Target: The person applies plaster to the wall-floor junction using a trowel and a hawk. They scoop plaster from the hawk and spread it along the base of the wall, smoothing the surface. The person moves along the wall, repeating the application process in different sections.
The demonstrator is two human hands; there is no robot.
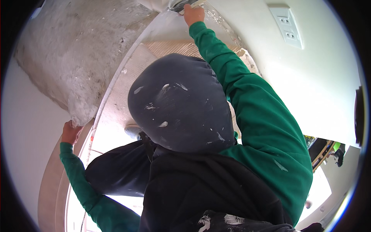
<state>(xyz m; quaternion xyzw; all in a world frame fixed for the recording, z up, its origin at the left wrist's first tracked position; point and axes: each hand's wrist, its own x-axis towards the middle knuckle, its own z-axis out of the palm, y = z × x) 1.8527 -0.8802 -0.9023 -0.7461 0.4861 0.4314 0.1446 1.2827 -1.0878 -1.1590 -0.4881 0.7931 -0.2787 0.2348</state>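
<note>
A dusty, greyish translucent plastic sheet (77, 54) spreads across the upper left, its surface marked with pale smears and crumbs. My left hand (72, 132) is closed on the sheet's bunched near corner, beside the pale wall. Far ahead, with that arm stretched out, my right hand (194, 14) is closed low against the right wall. At its fingers is a dark grey, white-smeared piece (179, 5) next to a whitish fold of plastic; what exactly it grips is too hidden to tell.
My bent knee (177, 100), in paint-spotted dark trousers, fills the middle. Beneath lies ribbed, cardboard-like floor covering (170, 48), with debris along the wall's foot. A white outlet plate (286, 26) is on the right wall. Shelf-like wooden parts (324, 155) stand at the right.
</note>
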